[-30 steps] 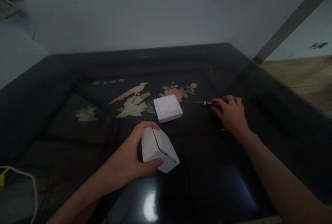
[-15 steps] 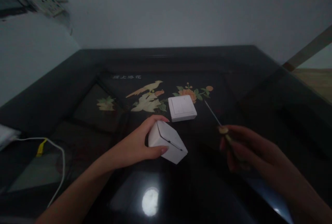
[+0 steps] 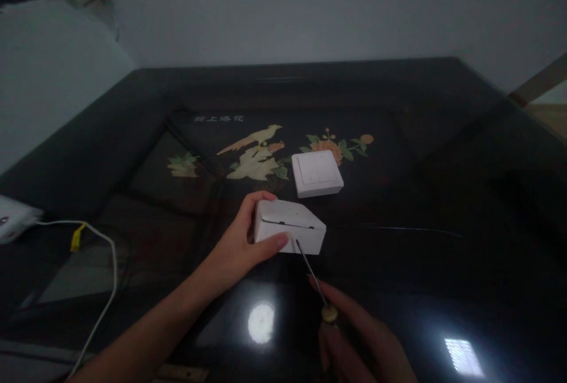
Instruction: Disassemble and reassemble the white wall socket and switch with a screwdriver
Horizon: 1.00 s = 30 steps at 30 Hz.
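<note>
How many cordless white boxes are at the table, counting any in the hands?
2. The held box is in the left hand; the second box lies farther back on the tabletop, by the flower design. The hands might hide something small.

Behind the box (image 3: 295, 217) in the left hand (image 3: 243, 241), a switch (image 3: 318, 170) lies on the table (image 3: 443, 276). The screwdriver (image 3: 316, 282) in the right hand (image 3: 358, 336) is toward the near edge, a cable (image 3: 115, 265) toward the left one.

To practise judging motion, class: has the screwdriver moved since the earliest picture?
Yes. Judged against the orange flower design, the screwdriver has moved leftward and closer to the camera.
</note>
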Available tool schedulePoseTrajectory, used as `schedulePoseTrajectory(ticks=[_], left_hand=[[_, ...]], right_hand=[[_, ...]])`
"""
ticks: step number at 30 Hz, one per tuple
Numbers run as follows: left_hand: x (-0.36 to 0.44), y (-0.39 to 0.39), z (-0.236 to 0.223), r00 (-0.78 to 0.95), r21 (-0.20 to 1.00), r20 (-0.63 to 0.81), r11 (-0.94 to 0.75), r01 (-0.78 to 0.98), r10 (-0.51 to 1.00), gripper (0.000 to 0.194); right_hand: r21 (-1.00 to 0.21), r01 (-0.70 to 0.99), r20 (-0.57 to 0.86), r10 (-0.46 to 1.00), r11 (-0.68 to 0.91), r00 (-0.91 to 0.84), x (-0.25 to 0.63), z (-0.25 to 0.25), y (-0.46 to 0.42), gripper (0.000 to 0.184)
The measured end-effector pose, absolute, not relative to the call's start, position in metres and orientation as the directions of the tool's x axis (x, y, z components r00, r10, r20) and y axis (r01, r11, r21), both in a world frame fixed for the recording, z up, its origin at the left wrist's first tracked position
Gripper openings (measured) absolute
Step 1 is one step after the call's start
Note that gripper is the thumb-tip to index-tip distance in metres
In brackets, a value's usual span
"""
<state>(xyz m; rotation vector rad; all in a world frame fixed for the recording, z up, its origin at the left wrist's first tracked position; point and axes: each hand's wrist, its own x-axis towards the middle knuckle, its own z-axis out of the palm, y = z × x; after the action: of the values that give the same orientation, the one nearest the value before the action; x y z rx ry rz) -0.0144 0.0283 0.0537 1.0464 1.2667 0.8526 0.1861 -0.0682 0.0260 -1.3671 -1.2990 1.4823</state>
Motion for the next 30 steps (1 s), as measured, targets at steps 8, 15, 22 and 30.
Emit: schedulePoseTrajectory(ticks=[8, 15, 22, 30], left_hand=[[-0.01, 0.022, 0.048, 0.106, 0.966, -0.221, 0.204, 0.156, 0.969, 0.059], [-0.011, 0.02, 0.042, 0.132, 0.966, -0.135, 0.1, 0.238, 0.982, 0.062], [-0.002, 0.019, 0.039, 0.211, 0.977, -0.205, 0.188, 0.096, 0.956, 0.056], [0.003, 0.01, 0.023, 0.201, 0.988, -0.153, 0.147, 0.043, 0.968, 0.051]], right_hand=[[-0.968, 0.079, -0.245, 0.962, -0.237, -0.118, 0.179, 0.015, -0.075, 0.041], [-0.951, 0.126, -0.293, 0.954, -0.283, -0.067, 0.183, 0.009, -0.081, 0.044], [-0.941, 0.089, -0.335, 0.935, -0.325, -0.121, 0.177, 0.004, -0.081, 0.059], [-0.944, 0.039, -0.328, 0.943, -0.326, -0.055, 0.169, 0.0, -0.084, 0.071]])
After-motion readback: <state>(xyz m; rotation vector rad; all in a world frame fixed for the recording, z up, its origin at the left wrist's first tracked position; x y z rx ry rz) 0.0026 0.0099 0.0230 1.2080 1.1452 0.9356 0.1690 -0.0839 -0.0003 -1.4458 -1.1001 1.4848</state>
